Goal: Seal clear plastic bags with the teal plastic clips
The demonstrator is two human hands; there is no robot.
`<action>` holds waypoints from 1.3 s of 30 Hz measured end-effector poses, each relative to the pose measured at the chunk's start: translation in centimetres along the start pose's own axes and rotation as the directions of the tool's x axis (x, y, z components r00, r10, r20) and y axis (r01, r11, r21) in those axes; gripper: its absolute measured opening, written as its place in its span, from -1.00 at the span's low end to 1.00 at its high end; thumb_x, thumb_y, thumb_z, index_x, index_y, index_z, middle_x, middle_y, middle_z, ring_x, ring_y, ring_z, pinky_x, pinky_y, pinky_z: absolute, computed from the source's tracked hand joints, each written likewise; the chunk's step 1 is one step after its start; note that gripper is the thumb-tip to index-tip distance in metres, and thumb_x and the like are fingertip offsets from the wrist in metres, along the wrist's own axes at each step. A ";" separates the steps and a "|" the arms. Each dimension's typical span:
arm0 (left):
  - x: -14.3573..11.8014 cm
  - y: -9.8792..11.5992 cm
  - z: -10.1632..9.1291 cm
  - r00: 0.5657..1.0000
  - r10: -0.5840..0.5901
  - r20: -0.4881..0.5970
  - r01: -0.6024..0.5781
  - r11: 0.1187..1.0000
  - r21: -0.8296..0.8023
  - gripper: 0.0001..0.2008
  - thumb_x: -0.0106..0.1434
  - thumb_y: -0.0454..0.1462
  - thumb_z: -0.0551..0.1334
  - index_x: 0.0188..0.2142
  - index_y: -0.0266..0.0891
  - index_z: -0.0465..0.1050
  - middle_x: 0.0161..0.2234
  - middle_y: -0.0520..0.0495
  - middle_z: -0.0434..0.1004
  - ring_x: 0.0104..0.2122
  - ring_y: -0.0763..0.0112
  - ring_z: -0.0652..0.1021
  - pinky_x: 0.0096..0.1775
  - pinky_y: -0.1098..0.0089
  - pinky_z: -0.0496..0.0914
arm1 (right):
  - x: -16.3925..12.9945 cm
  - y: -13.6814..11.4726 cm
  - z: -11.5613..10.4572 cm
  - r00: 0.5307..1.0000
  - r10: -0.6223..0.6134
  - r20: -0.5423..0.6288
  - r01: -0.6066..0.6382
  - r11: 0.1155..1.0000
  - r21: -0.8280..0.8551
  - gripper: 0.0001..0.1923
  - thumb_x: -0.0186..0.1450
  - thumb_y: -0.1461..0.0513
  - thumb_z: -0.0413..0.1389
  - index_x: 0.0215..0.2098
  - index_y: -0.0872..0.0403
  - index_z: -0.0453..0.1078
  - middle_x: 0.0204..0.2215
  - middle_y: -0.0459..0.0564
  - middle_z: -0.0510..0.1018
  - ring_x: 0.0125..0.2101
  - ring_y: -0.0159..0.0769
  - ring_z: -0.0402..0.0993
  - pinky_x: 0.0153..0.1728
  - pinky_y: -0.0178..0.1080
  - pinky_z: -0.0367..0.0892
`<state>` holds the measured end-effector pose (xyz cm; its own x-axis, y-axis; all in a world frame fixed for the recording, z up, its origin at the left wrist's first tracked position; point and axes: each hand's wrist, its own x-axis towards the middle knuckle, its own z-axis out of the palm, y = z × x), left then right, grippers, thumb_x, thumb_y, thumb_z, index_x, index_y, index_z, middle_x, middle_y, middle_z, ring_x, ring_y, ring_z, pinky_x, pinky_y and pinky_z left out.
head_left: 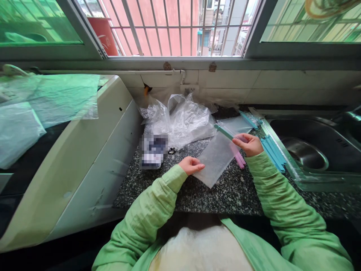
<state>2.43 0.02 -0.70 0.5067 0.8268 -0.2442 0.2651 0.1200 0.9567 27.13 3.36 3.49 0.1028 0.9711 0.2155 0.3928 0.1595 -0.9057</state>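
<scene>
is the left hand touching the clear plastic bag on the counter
Touching. The head view shows the left hand with its fingertips pinching the edge of the clear plastic bag, with no gap between them.

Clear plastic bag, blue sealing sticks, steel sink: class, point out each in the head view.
clear plastic bag (pixel 216 160), head view, middle of its flat face
blue sealing sticks (pixel 273 152), head view, mid-length of the bundle
steel sink (pixel 306 155), head view, basin floor
</scene>
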 end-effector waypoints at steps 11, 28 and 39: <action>0.2 0.0 0.2 0.998 -0.032 0.052 0.033 0.999 -0.016 -0.42 -0.36 0.19 0.24 -0.74 -0.32 0.22 -0.77 0.13 0.16 -0.70 0.66 0.13 -0.62 0.50 -0.03 | 0.4 0.7 -0.4 1.000 -0.016 -0.017 0.015 0.998 -0.066 -0.65 -0.10 -0.01 0.21 -0.54 0.11 0.43 -0.60 -0.07 0.48 -0.58 -0.38 0.34 -0.48 -0.30 0.30; 1.0 -0.5 -1.0 0.871 0.034 -0.490 -0.241 0.899 -0.366 -0.52 -0.35 0.04 0.34 -0.63 -0.31 0.31 -0.73 0.14 0.20 -0.70 0.65 0.22 -0.64 0.54 0.10 | -0.5 0.0 -0.9 0.998 -0.052 -0.043 0.040 0.967 -0.252 -0.64 -0.07 -0.02 0.16 -0.61 0.13 0.34 -0.73 -0.18 0.24 -0.66 -0.50 0.06 -0.63 -0.36 0.03; 0.5 -0.2 0.2 0.959 0.100 -0.265 -0.124 0.989 -0.077 -0.59 -0.27 0.01 0.32 -0.68 -0.33 0.35 -0.74 0.12 0.22 -0.66 0.64 0.21 -0.57 0.51 0.11 | -0.5 -0.1 -0.8 0.987 -0.050 -0.155 0.026 0.988 -0.154 -0.66 -0.06 0.01 0.14 -0.56 0.15 0.35 -0.69 -0.18 0.22 -0.64 -0.50 0.07 -0.61 -0.37 0.07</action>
<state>2.76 0.29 -1.01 0.2949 0.9506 -0.0966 0.1364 0.0582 0.9889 27.75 2.69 3.71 0.2236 0.9223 0.3151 0.5315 0.1556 -0.8326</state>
